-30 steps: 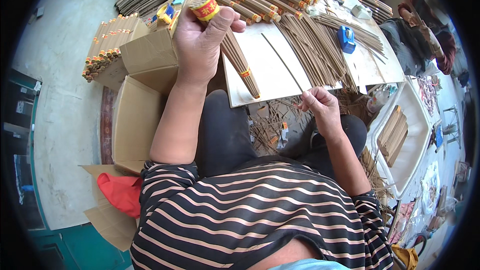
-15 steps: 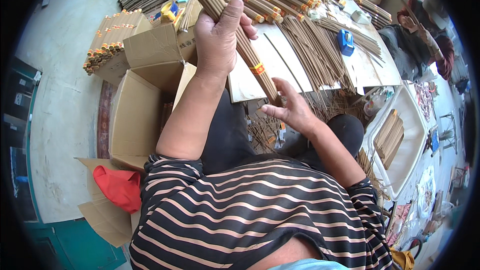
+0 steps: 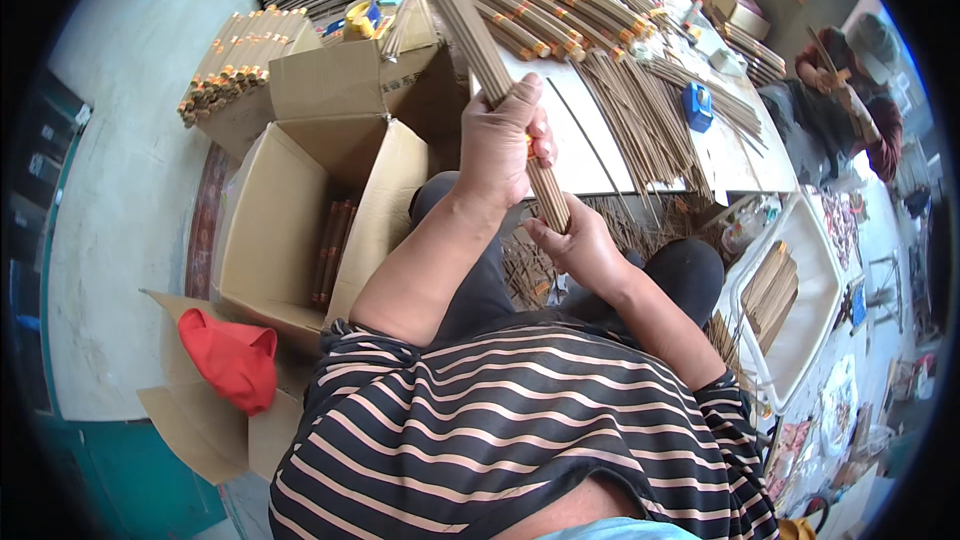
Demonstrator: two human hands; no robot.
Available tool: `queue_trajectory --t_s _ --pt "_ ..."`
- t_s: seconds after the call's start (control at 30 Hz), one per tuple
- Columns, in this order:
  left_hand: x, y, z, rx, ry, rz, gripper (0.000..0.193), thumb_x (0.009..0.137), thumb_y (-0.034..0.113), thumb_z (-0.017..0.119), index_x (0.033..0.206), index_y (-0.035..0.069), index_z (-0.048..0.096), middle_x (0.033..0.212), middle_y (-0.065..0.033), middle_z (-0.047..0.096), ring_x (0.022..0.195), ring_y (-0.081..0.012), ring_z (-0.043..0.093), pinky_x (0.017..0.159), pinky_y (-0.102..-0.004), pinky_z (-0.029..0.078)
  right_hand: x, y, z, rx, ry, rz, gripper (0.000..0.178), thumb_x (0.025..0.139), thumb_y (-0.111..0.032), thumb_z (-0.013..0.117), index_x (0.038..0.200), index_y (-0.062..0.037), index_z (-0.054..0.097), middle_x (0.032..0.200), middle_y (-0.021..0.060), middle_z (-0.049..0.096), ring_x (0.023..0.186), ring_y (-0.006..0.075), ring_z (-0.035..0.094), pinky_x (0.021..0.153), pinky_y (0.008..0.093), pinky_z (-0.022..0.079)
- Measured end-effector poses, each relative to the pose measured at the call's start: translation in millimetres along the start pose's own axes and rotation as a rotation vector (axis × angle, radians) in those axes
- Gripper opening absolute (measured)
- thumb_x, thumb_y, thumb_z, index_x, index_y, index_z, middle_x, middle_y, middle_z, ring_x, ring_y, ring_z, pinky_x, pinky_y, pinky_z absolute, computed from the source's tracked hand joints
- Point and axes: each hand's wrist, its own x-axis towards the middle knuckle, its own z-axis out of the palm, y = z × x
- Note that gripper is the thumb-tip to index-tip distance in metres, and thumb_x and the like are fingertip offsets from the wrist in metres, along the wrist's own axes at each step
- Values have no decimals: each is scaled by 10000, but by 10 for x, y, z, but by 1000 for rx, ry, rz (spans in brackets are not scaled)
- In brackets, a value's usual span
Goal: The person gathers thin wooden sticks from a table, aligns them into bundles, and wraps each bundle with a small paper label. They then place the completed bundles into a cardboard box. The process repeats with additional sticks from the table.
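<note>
A bundle of thin brown sticks, which look like incense sticks [image 3: 472,38], slants across in front of me. A red and yellow paper band circles its upper end, and another band shows beside my left fingers. Wrapped round the bundle below its middle is my left hand [image 3: 500,145]. At its lower end my right hand [image 3: 592,252] closes on the sticks, thumb on the near side; its other fingers are partly hidden. Loose brown sticks [image 3: 640,130] lie on the white table [image 3: 730,165] beyond my hands.
Banded bundles [image 3: 560,15] lie across the table's far side, near a blue tape dispenser [image 3: 698,107]. Left stands an open cardboard box [image 3: 265,230] with bundles inside; a red cloth [image 3: 228,360] lies nearby. Right is a white tub [image 3: 812,315] with sticks. Another person [image 3: 850,90] works at far right.
My left hand has slid down the bundle toward its lower end and nearer my body. My right hand, loosely open at the end before, has closed on it. The view has shifted slightly.
</note>
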Motion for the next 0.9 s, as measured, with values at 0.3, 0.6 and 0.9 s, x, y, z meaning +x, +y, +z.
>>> queue_trajectory --t_s 0.3,0.6,0.9 --pt "-145 809 -397 96 -132 200 327 837 375 625 808 68 514 607 -32 508 458 -120 498 435 -250 422 90 -52 38 213 -309 -279 628 764 -231 715 1251 -14 383 1127 117 509 1046 171 493 832 297 453" --pt "-98 1828 -2889 875 505 -23 533 749 373 719 1055 14 471 680 -21 492 510 -75 449 434 -211 395 285 201 -36 92 -79 74 204 870 -118 595 997 38 568 885 82 628 851 133 586 813 262 456" --pt "-387 461 -5190 1142 728 -600 624 758 135 671 1289 -25 387 940 -147 590 817 -214 550 681 -347 452 456 183 134 0 -29 279 167 870 -116 590 969 18 577 837 66 633 804 125 591 782 247 453"
